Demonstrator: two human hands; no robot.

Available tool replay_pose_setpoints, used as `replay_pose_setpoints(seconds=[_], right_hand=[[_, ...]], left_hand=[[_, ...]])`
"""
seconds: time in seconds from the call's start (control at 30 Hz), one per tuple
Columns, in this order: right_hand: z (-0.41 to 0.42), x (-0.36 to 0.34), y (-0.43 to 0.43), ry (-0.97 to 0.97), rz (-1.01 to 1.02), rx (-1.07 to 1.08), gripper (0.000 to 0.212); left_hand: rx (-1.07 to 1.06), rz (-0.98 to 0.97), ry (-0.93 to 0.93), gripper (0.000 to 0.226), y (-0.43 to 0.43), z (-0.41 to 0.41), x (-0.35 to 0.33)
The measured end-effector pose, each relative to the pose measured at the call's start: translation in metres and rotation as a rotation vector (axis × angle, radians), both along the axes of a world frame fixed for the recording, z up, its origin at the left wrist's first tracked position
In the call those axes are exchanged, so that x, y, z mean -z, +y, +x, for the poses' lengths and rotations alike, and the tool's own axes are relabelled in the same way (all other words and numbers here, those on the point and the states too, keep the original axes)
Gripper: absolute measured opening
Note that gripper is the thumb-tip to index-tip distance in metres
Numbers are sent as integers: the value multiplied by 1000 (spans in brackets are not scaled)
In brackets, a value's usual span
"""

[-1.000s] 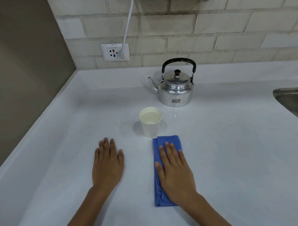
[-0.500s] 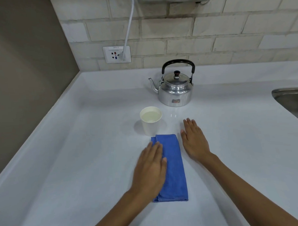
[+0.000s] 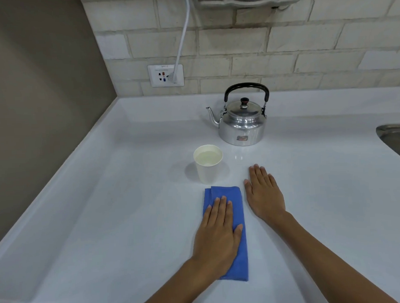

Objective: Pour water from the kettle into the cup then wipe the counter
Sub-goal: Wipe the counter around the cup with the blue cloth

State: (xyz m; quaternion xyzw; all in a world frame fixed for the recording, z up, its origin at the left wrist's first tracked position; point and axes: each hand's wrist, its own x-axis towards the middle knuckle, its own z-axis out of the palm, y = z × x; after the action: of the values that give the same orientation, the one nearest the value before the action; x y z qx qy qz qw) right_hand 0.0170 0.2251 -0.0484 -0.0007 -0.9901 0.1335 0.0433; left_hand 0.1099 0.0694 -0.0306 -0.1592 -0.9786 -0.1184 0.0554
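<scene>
Our cup stands upright on the white counter, near the middle, and we see it filled with water almost to the rim. The kettle sits upright behind it and a little to the right, well clear of the cup, lid on, handle raised, spout pointing left. From this we judge the pouring part of the job done.

Just in front of the cup lies our folded blue cloth, its far edge close to the cup's base but apart from it. Our left hand lies flat on the cloth, palm down, fingers straight and close together, pressing it onto the counter; it pinches nothing. Our right hand rests flat on the bare counter just beside the cloth, fingers extended and held together, holding nothing.

So the wipe is what remains, or at least is in hand. We cannot make out any spilled water on the surface; it looks uniformly pale and glossy. A wall socket with a white cord sits on the brick wall behind, and a steel sink edges in at the far right.
</scene>
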Motion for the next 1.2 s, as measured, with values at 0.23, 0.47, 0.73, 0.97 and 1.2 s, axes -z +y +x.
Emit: replay_pose_setpoints(seconds=[0.23,0.47,0.73,0.97,1.2], right_hand=[[0,1,-2,8,10,4,51],[0,4,-1,21,33,7,51],[-1,5,1,32,48,3,52],[-2,5,-3,38,52,15,52],[0,2,-1,41,49,3,62]], left_hand=[[-133,-23,-58,57,-107,-12,12],[-245,27,-80,55,-55,-49,7],[-73,104,-4,55,-123,-16,16],[-370,83,-120,54,-123,-112,8],[-107,133,-64,51,-107,-115,19]])
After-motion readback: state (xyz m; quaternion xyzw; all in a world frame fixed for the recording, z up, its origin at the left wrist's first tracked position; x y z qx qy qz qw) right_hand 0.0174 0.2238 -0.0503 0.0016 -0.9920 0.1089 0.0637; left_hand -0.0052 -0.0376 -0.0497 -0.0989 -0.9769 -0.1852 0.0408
